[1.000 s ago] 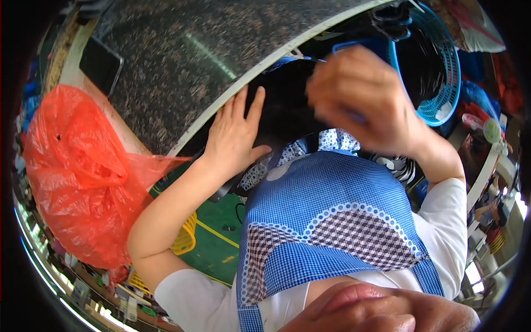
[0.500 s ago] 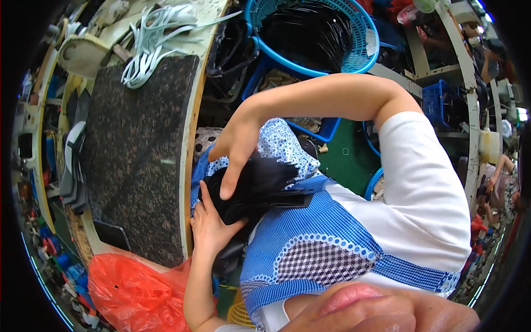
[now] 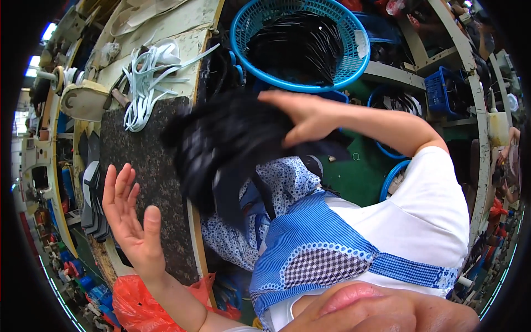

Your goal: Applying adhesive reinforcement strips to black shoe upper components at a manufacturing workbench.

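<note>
**Right hand grips black bundle, left hand open**

Right hand [image 3: 310,116] fingers clamped on a blurred black bundle [image 3: 221,144], held above the dark speckled mat [image 3: 149,177]. Left hand [image 3: 130,213] fingers spread, palm open, empty, over the mat's near edge. Beyond the bundle: white straps [image 3: 146,83] and a blue basket [image 3: 301,41] of black pieces. Orange bag [image 3: 146,301] below left wrist.
</note>
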{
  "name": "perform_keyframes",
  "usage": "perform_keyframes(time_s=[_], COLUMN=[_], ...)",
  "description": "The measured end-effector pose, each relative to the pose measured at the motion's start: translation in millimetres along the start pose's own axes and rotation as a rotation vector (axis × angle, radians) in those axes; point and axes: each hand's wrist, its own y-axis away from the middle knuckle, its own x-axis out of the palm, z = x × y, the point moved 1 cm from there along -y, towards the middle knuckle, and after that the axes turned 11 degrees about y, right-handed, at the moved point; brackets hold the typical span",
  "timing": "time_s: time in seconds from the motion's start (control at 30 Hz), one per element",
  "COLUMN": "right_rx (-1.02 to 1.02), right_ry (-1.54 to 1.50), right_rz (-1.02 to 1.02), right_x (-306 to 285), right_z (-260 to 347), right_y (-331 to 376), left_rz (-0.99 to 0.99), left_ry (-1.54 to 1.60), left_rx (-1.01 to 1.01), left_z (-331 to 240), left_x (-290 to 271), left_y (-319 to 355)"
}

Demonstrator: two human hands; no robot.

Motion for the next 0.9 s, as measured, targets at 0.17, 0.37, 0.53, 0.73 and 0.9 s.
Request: perform_keyframes(time_s=[0.17, 0.37, 0.53, 0.73, 0.9], right_rx=[0.221, 1.076, 1.036, 0.598, 0.500], right_ry=[0.571, 0.638, 0.684, 0.454, 0.344], right_rz=[-0.837, -0.796, -0.437, -0.683, -0.801], right_x=[-130.0, -115.2, -51.4, -89.5, -106.8], right_z=[-158.3, -255.3, -302.4, -366.6, -437.8], right_y=[1.0, -42.8, -55.1, 7.7, 17.9], left_rz=[0.065, -0.026, -0.174, -0.044, 0.054], left_ry=[0.002, 0.023, 0.012, 0.074, -0.198], left_rx=[-0.268, -0.374, -0.556, -0.478, -0.291], left_z=[22.0, 42.2, 44.5, 54.7, 61.4], left_x=[-3.4, -12.7, -33.7, -31.3, -45.2], left_y=[11.6, 49.2, 85.8, 59.8, 46.6])
